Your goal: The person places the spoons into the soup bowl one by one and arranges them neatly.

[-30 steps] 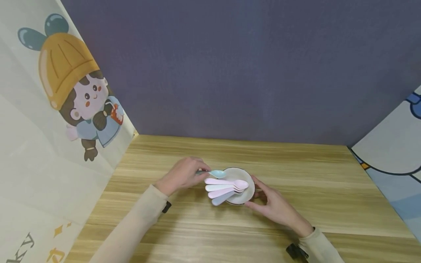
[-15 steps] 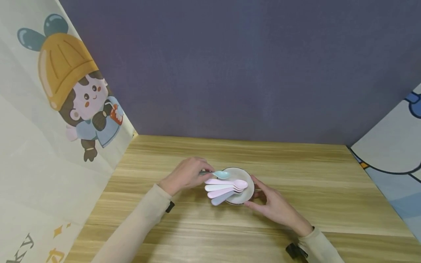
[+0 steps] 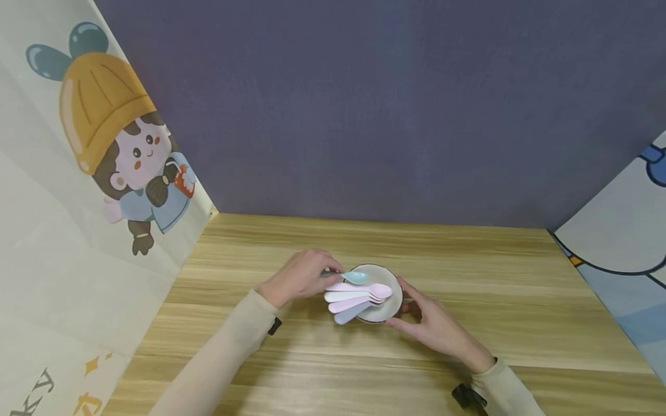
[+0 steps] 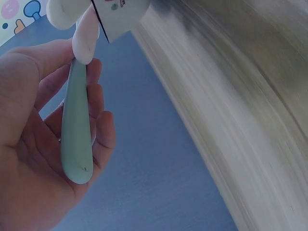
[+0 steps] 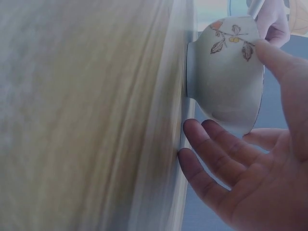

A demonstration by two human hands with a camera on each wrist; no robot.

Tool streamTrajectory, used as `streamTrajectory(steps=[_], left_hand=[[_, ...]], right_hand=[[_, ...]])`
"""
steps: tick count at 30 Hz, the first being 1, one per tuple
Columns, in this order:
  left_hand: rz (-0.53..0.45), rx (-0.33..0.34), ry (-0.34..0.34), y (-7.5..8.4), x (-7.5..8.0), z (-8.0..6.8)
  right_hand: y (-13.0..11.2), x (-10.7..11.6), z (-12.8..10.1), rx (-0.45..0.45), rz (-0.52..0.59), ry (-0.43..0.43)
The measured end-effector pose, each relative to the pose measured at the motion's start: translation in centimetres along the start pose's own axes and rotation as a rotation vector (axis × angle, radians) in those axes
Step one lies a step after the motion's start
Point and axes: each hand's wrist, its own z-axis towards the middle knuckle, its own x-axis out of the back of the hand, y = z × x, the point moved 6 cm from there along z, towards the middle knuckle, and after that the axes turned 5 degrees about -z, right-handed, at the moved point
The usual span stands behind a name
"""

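My left hand (image 3: 304, 276) pinches a mint-green spoon (image 3: 356, 278) by its handle. The spoon's head points right and is over the left part of a white bowl (image 3: 382, 275). Several spoons lie fanned out in that bowl, handles sticking out over its left rim: pink (image 3: 346, 305), white (image 3: 340, 296) and greyish-lilac (image 3: 350, 315). My right hand (image 3: 434, 326) holds the bowl's right side, thumb at the near rim and index finger farther back. In the right wrist view the bowl (image 5: 226, 79) shows a leaf-and-branch pattern, and its foot stands on the table.
The wood-grain table (image 3: 468, 260) runs back to a dark blue-grey panel (image 3: 364, 115). A side panel with a cartoon figure (image 3: 137, 150) rises at the left, and another printed panel (image 3: 619, 231) at the right.
My left hand has moved slightly right, bringing the mint-green spoon's head from the rim to over the bowl. My right hand, the bowl and the other spoons stay put.
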Motion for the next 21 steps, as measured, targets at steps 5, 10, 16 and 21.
streamTrajectory(steps=[5,10,16,21], left_hand=[[-0.01,-0.001,-0.012,0.3,-0.5,0.2],[-0.005,-0.011,-0.025,0.7,-0.8,0.5],[0.016,-0.053,-0.024,1.3,-1.0,0.9],[-0.005,-0.051,-0.034,1.6,-1.2,1.2]], right_hand=[[0.0,-0.1,0.0,0.0,-0.009,0.0],[0.0,-0.1,-0.1,0.012,0.0,0.005],[0.0,-0.1,0.0,0.017,0.003,0.005],[0.0,0.0,0.0,0.007,0.006,0.004]])
